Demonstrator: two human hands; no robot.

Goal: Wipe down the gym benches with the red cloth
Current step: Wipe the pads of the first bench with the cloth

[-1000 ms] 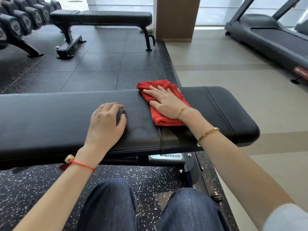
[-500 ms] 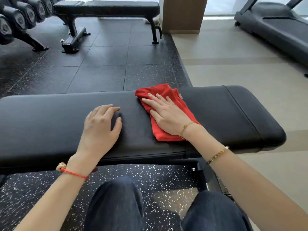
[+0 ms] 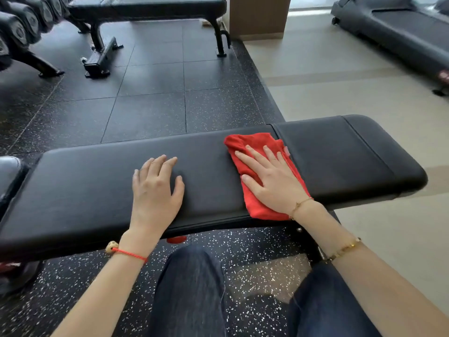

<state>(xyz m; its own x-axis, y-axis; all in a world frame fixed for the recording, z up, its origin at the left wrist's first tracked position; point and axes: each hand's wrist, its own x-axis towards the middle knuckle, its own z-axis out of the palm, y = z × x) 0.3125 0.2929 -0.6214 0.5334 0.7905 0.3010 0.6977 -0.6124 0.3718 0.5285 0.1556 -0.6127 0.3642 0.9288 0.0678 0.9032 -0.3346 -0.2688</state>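
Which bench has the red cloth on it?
The near bench, right in front of the person, under both hands. The red cloth lies on it. The far bench by the dumbbells is bare.

The right hand point(image 3: 274, 181) hides the red cloth's point(image 3: 252, 147) middle. The near bench point(image 3: 97, 186) is cut off at the frame's left edge, its frame hidden beneath.

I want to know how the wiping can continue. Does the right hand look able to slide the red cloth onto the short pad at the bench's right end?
Probably yes. The right hand presses the red cloth flat beside the seam, and the short pad beyond lies bare.
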